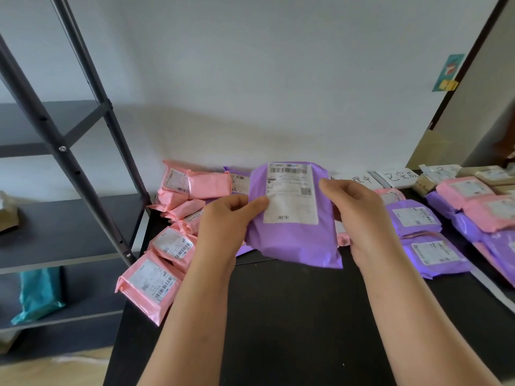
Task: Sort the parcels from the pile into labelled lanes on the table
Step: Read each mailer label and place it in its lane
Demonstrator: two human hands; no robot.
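Note:
I hold a purple parcel (292, 240) upright above the black table (292, 316), its white shipping label facing me. My left hand (225, 224) grips its left edge, thumb on the label. My right hand (359, 218) grips its right edge. A pile of pink parcels (167, 246) lies at the table's left end. White hand-written lane labels (398, 176) stand along the back right. Purple parcels (426, 238) lie in one lane below them. Pink and purple parcels (479, 210) fill the lane further right.
A dark metal shelf rack (69, 151) stands left of the table, with a teal bag (41, 293) on a lower shelf. Brown cardboard boxes (490, 174) sit at the far right back. The white wall rises right behind the table.

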